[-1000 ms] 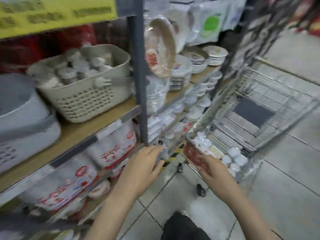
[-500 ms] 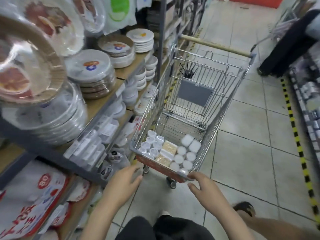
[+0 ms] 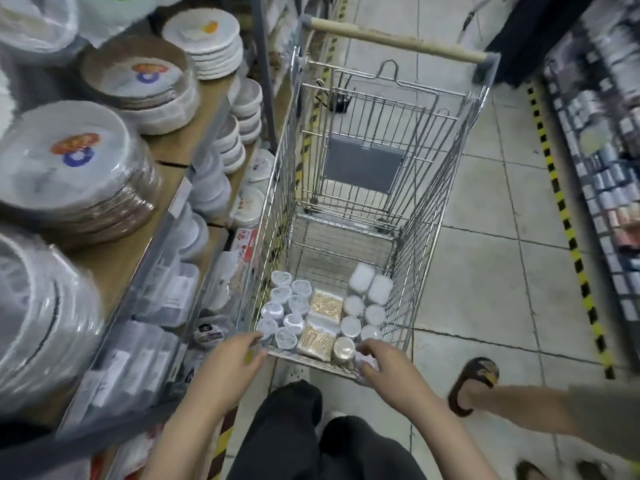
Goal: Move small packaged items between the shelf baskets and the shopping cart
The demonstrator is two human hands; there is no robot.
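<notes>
With both hands at the near rim of the silver wire shopping cart [image 3: 349,209], left hand [image 3: 230,358] and right hand [image 3: 388,368] loosely spread and holding nothing, the pick-up step is judged pending: the next move calls for gripping one small white round tub [image 3: 350,326].

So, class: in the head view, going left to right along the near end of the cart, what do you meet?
Left hand → clear round tubs → toothpick packs → white-lidded round tubs → right hand, on the cart.

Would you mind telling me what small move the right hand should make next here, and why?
Probably reach slightly forward and close the right hand round the tan-lidded jar just ahead of it. Both hands are at the near rim of the shopping cart, neither visibly holds an item, and the left hand already rests at that rim. The small packaged items sit bunched at this near end.
</notes>
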